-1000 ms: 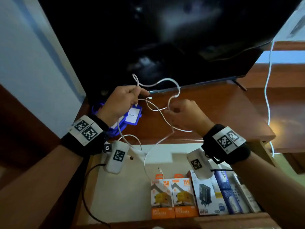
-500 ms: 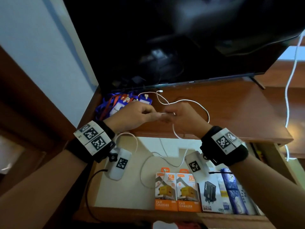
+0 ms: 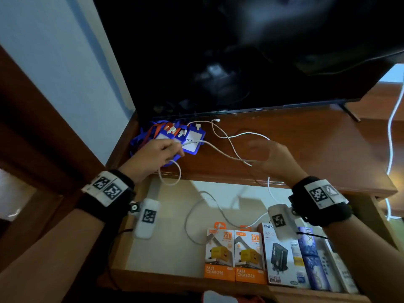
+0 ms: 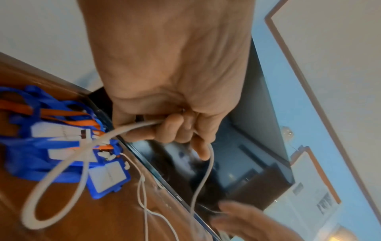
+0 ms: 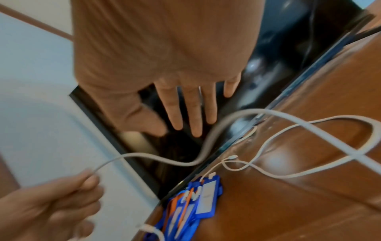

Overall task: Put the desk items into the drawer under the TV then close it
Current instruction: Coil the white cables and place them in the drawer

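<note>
While the left hand point(image 3: 157, 153) is pinching the white cable point(image 3: 227, 150) above the table point(image 3: 306, 149), the right hand point(image 3: 275, 159) is hovering with its grip spread wide; slack loops are likely snagging the blue badge holders point(image 3: 192, 138) before reaching the drawer point(image 3: 166, 232).

the desk point(image 3: 306, 149) is reddish-brown wood with a glossy, reflecting varnish. the white cable point(image 3: 229, 153) looks like smooth matt plastic. the blue badge holders point(image 3: 194, 143) look like shiny plastic, their lanyards point(image 4: 62, 112) woven cloth. the charger boxes point(image 3: 235, 256) are glossy printed card. the tv screen point(image 3: 240, 51) is dark and glossy.
</note>
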`<state>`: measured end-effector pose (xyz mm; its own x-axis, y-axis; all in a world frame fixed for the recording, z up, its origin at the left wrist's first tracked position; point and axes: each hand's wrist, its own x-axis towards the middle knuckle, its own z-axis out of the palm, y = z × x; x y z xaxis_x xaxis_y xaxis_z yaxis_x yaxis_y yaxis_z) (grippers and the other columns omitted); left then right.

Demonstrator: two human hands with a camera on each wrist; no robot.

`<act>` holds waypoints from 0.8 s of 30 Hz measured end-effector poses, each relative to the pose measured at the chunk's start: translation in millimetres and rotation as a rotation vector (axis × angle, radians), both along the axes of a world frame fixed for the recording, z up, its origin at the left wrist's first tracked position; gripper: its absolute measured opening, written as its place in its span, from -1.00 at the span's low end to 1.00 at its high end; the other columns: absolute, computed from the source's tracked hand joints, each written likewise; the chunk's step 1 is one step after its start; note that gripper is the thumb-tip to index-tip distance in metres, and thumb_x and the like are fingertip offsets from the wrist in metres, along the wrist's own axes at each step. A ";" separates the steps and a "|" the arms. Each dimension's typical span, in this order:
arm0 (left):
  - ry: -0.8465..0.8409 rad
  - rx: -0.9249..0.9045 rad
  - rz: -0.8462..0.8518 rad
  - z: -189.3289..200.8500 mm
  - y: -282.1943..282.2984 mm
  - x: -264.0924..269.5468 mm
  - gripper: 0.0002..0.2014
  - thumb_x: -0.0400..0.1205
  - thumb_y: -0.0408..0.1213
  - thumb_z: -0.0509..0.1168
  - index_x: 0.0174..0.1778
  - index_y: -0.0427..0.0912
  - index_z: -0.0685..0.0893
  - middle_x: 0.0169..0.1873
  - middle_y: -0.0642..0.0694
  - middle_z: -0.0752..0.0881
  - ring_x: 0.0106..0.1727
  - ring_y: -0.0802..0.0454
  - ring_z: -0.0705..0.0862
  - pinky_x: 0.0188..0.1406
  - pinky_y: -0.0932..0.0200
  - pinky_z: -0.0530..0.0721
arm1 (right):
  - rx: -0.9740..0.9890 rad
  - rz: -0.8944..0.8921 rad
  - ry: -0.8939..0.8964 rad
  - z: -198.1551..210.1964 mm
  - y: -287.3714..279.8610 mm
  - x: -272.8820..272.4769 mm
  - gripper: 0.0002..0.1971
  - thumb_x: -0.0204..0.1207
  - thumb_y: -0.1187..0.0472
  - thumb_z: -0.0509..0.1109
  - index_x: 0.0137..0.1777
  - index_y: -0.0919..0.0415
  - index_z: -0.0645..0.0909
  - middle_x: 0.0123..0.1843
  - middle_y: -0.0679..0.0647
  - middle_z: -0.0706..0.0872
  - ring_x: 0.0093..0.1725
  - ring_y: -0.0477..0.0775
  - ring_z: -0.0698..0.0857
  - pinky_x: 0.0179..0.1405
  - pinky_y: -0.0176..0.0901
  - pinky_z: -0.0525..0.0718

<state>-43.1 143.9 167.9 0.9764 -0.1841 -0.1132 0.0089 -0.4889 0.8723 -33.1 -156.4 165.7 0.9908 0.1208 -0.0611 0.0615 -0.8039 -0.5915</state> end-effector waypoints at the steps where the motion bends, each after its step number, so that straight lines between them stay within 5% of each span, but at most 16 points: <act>1: -0.007 0.018 -0.021 1.8 -8.7 1.1 -0.70 0.72 -0.10 0.15 -0.20 -0.06 0.73 -0.50 0.06 0.47 -0.43 0.14 0.39 -0.34 0.26 0.41 | 0.043 0.076 -0.028 -0.3 9.4 -1.9 -0.44 0.27 0.06 0.49 0.34 -0.05 0.59 0.24 -0.14 0.70 0.27 -0.07 0.63 0.36 -0.03 0.50; 3: -0.027 0.056 -0.069 5.2 -29.8 2.5 -0.71 0.72 -0.10 0.16 -0.21 -0.04 0.74 -0.59 0.18 0.43 -0.51 0.22 0.38 -0.38 0.22 0.37 | 0.076 0.196 -0.056 1.5 33.3 -7.1 -0.30 0.23 -0.10 0.45 0.45 -0.08 0.47 0.31 -0.14 0.65 0.34 -0.07 0.58 0.43 0.12 0.45; 5: -0.042 0.064 -0.094 7.0 -50.0 3.3 -0.71 0.70 -0.08 0.19 -0.25 -0.01 0.74 -0.58 0.12 0.43 -0.54 0.20 0.39 -0.37 0.18 0.37 | 0.084 0.231 -0.063 1.0 56.5 -8.4 -0.42 0.38 -0.01 0.47 0.42 0.01 0.50 0.22 -0.11 0.68 0.20 -0.10 0.62 0.27 -0.09 0.52; 8: -0.057 0.053 -0.099 9.3 -64.9 2.0 -0.70 0.70 -0.09 0.20 -0.25 -0.07 0.75 -0.65 0.21 0.50 -0.55 0.32 0.44 -0.34 0.22 0.36 | 0.165 0.179 -0.169 -5.7 75.8 -4.9 -0.95 0.50 0.16 0.42 -0.17 0.05 0.60 -0.27 -0.10 0.66 -0.30 -0.19 0.54 -0.23 -0.27 0.42; 10: -0.045 0.025 -0.091 7.6 -59.3 1.2 -0.70 0.68 -0.05 0.23 -0.29 -0.07 0.73 -0.61 0.17 0.47 -0.52 0.26 0.42 -0.34 0.21 0.37 | 0.278 0.089 -0.171 -12.8 69.3 -0.3 -0.69 0.51 0.21 0.41 -0.44 0.01 0.46 -0.49 -0.14 0.50 -0.47 -0.22 0.42 -0.40 -0.29 0.33; 13: 0.038 0.009 -0.105 -3.2 -34.0 -2.6 -0.73 0.66 -0.09 0.28 -0.31 -0.12 0.69 -0.54 -0.04 0.46 -0.49 0.08 0.40 -0.39 0.21 0.39 | 0.509 -0.049 -0.106 -13.0 44.3 1.4 -0.67 0.46 0.22 0.47 -0.50 0.07 0.49 -0.52 -0.09 0.45 -0.47 -0.13 0.39 -0.36 -0.21 0.39; 16: 0.097 0.010 -0.044 -21.1 -4.0 -5.4 -0.75 0.66 -0.13 0.28 -0.29 -0.12 0.70 -0.58 -0.02 0.48 -0.45 0.07 0.44 -0.29 0.20 0.41 | 0.630 -0.180 -0.047 -17.6 11.5 7.5 -0.82 0.39 0.28 0.51 -0.39 0.20 0.60 -0.46 0.05 0.56 -0.42 0.03 0.51 -0.33 -0.10 0.51; 20: 0.070 -0.037 0.066 -31.8 3.7 -1.7 -0.74 0.69 -0.15 0.23 -0.25 -0.11 0.74 -0.54 0.01 0.46 -0.40 0.09 0.43 -0.27 0.24 0.42 | 0.462 -0.280 -0.030 -30.1 -10.7 12.8 -0.87 0.36 0.37 0.53 -0.32 0.24 0.63 -0.41 0.04 0.64 -0.33 0.04 0.62 -0.30 -0.15 0.57; 24: 0.036 -0.143 0.091 -17.4 -22.4 5.5 -0.74 0.70 -0.14 0.21 -0.20 -0.14 0.72 -0.52 0.00 0.38 -0.46 0.12 0.32 -0.38 0.23 0.32 | 0.094 -0.176 -0.024 -35.9 2.5 9.7 -0.74 0.33 0.27 0.53 -0.33 0.03 0.47 -0.37 -0.11 0.56 -0.21 0.08 0.59 -0.37 -0.26 0.45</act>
